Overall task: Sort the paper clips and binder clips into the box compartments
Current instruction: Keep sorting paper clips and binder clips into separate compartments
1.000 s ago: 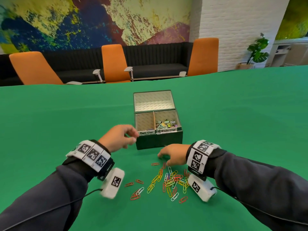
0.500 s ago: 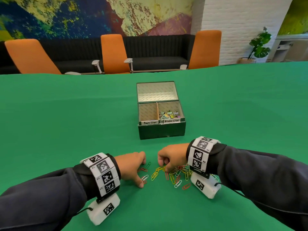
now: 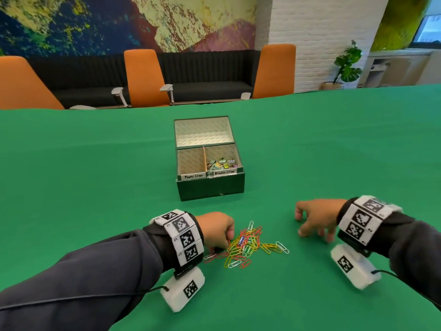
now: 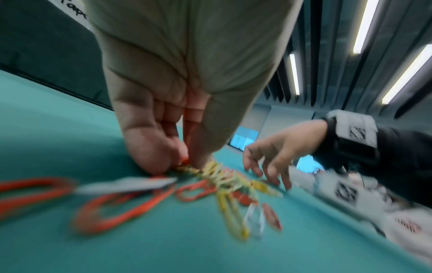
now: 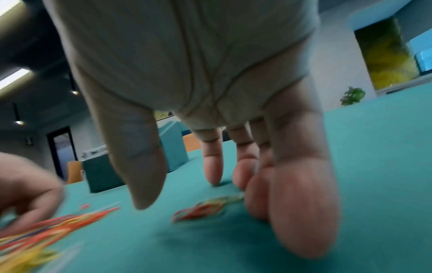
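Observation:
A dark box (image 3: 211, 188) stands mid-table with two front compartments. The one labelled "Binder Clips" holds small binder clips (image 3: 222, 163); the "Paper Clips" compartment (image 3: 191, 161) shows a bare floor. Coloured paper clips (image 3: 248, 243) lie bunched in a pile in front of the box. My left hand (image 3: 218, 231) sits at the pile's left edge, and in the left wrist view its thumb and fingers (image 4: 161, 157) pinch paper clips (image 4: 217, 175) from the pile. My right hand (image 3: 312, 220) hovers right of the pile, fingers (image 5: 212, 166) spread downward, holding nothing.
Green cloth covers the table (image 3: 95, 187) all round. The box's rear section (image 3: 202, 132) is bare. Orange chairs (image 3: 143, 77) and a dark sofa stand beyond the far edge. A few loose clips (image 5: 205, 208) lie under the right hand.
My left hand came down from the box front to the pile and closed on clips. My right hand let go of the pile and moved right, fingers spreading. The clips are bunched tighter.

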`<state>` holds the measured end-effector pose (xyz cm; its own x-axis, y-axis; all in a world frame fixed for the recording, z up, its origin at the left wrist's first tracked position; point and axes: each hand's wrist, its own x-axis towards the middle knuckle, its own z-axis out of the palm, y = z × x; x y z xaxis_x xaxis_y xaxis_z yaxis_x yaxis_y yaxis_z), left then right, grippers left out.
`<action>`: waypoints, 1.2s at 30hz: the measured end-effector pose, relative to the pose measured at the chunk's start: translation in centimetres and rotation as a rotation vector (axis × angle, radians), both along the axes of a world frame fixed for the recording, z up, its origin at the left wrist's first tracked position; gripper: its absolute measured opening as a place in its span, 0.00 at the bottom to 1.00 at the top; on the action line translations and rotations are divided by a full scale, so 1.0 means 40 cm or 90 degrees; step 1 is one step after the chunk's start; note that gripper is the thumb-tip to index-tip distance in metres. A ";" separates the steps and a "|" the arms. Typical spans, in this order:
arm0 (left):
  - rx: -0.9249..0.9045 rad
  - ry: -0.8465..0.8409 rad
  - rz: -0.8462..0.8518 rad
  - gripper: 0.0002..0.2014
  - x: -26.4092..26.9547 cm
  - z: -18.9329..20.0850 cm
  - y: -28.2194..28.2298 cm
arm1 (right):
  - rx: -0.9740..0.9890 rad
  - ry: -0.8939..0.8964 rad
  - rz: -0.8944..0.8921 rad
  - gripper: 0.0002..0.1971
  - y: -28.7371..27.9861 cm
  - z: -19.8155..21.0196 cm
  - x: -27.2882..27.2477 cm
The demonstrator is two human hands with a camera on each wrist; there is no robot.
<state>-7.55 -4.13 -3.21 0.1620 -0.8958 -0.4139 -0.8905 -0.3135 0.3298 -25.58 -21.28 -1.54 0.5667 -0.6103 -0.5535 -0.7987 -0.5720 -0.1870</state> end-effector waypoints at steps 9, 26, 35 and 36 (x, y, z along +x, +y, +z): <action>-0.005 -0.044 -0.115 0.33 -0.038 0.016 -0.043 | 0.094 -0.083 0.071 0.15 0.100 -0.040 0.068; -0.105 0.059 0.053 0.11 0.093 0.022 0.001 | -0.053 -0.071 0.247 0.35 0.241 -0.013 0.151; -0.410 0.504 0.394 0.15 0.212 -0.005 0.116 | -0.056 -0.078 0.339 0.12 0.268 -0.017 0.230; -0.425 0.522 0.409 0.14 0.213 -0.010 0.119 | -0.049 -0.078 0.338 0.10 0.267 -0.017 0.233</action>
<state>0.97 0.64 -3.61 0.5578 -0.8247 -0.0934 -0.0922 -0.1734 0.9805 -16.27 -10.60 -2.22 0.8655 -0.2596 -0.4285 -0.3719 -0.9060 -0.2023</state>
